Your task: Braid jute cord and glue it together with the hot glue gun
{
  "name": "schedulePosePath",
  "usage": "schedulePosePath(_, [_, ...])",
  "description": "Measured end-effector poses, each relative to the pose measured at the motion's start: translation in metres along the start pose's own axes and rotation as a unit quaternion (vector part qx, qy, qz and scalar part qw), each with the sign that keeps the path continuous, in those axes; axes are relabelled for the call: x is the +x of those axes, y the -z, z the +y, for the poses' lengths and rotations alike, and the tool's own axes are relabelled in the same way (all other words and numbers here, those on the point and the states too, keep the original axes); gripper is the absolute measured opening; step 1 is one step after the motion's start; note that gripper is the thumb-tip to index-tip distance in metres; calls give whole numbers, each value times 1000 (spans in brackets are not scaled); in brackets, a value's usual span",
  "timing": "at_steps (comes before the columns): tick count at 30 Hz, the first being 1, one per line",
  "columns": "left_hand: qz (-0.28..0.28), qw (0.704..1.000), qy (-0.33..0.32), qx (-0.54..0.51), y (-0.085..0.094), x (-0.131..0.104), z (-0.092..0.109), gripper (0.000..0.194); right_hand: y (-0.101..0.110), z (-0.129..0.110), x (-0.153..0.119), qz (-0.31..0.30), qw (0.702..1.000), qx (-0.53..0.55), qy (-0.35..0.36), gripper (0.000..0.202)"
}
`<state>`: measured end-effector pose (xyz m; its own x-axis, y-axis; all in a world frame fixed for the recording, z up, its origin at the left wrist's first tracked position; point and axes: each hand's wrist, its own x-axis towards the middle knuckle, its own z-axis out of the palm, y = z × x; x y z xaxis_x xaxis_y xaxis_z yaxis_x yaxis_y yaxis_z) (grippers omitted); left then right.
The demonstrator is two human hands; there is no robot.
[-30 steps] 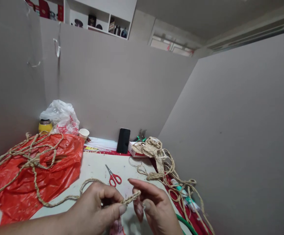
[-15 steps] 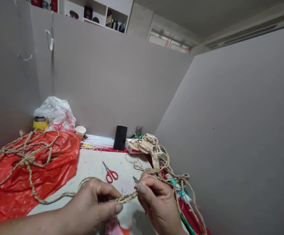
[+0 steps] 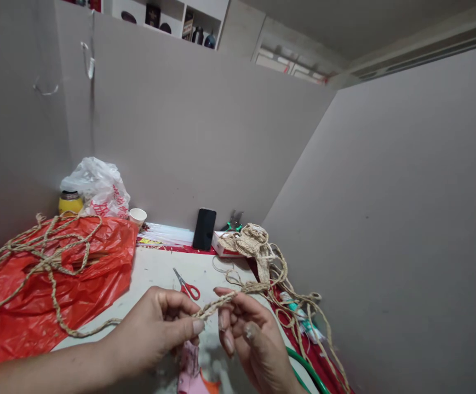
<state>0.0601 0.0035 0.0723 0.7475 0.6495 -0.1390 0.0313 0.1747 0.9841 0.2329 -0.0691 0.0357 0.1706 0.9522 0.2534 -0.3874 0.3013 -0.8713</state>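
Note:
My left hand (image 3: pixel 161 325) pinches a braided straw cord (image 3: pixel 213 307) between thumb and forefinger. A short, doubled-looking length of it sticks out to the right. My right hand (image 3: pixel 252 334) is open, palm turned up and fingers apart, with the cord's end against its index finger. More braided cord (image 3: pixel 63 325) runs from behind my left wrist to a loose tangle on a red plastic bag (image 3: pixel 110 262). Red-handled scissors (image 3: pixel 190 290) lie just beyond my hands, partly covered by the left one. Below the hands is a pink and orange object (image 3: pixel 190 372) I cannot make out.
At the back stand a phone (image 3: pixel 204 230), a paper cup (image 3: pixel 138 216), a yellow jar (image 3: pixel 70 204) and a white plastic bag (image 3: pixel 102 189). Green-handled pliers (image 3: pixel 234 220) lie behind a coil of flat braid (image 3: pixel 252 241). Grey panels (image 3: pixel 196 131) enclose the table.
My right hand has let go of the cord and spread its fingers, turning palm up. A small metal tip near its fingers no longer shows. My left hand still pinches the cord.

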Motion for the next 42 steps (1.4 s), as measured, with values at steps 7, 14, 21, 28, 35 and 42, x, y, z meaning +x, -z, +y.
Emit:
schedulePosePath(7, [-6,997,41,-58,0,4,0,43,-6,5,1,26,998,-52,-35,24])
schedulePosePath(14, [-37,995,54,-81,1,5,-9,39,-8,3,4,38,996,-45,-72,34])
schedulePosePath(21, [-108,992,40,-45,5,6,-7,45,-7,-3,4,37,994,-66,-72,24])
schedulePosePath(28, [-84,996,32,9,9,7,2,36,-1,-8,7,28,992,-108,-60,27])
schedulePosePath(35, [-44,997,56,8,8,4,2,32,3,-10,6,22,989,-143,-40,24])
schedulePosePath(42, [-29,999,33,-31,-1,3,-6,36,-3,-7,4,32,991,-122,-42,23])
